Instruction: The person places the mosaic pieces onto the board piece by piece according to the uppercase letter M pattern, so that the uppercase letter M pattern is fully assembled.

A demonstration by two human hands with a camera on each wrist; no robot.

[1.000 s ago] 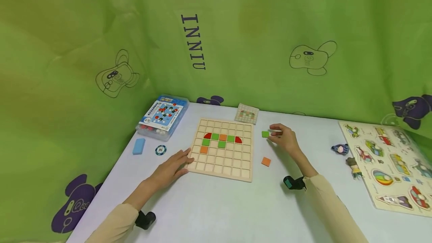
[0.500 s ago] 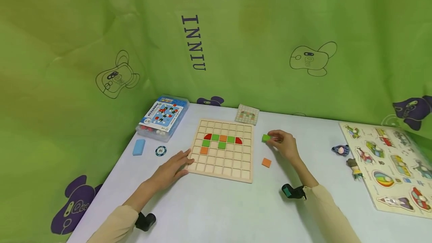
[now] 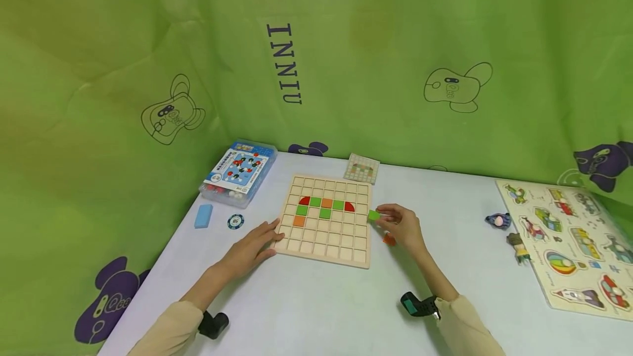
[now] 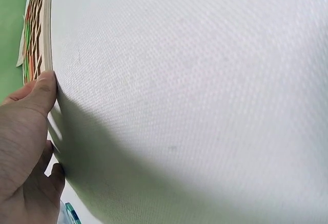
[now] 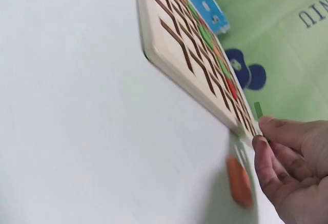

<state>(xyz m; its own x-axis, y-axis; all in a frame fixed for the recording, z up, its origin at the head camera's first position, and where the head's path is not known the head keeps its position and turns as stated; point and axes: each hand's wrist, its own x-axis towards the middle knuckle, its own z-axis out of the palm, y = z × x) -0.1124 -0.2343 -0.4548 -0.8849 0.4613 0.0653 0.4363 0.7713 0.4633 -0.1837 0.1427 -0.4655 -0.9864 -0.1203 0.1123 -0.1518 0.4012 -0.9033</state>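
Note:
In the head view, a wooden grid board [image 3: 341,238] lies flat, with red quarter-round, green and orange tiles in several of its cells. My left hand [image 3: 251,247] rests at its near left corner, fingers fairly straight. The thumb touches the board's front side [image 4: 48,44] in the left wrist view. My right hand [image 3: 403,227] pinches a green square tile [image 3: 373,215] between thumb and fingers at the board's right edge. That tile [image 5: 258,109] shows as a thin green edge in the right wrist view. Below the right fingers, an orange square tile [image 3: 389,239] lies partly hidden on the table.
A pattern card [image 3: 362,169] lies behind the board. To the left are a boxed molecule set [image 3: 239,169], a blue block [image 3: 203,216] and a round chip [image 3: 236,221]. At right lie two small figures [image 3: 498,220] and a picture puzzle board [image 3: 539,284].
My right hand has taken hold of the green tile and carried it left and nearer to me, to the board's right edge. The left hand has stayed put.

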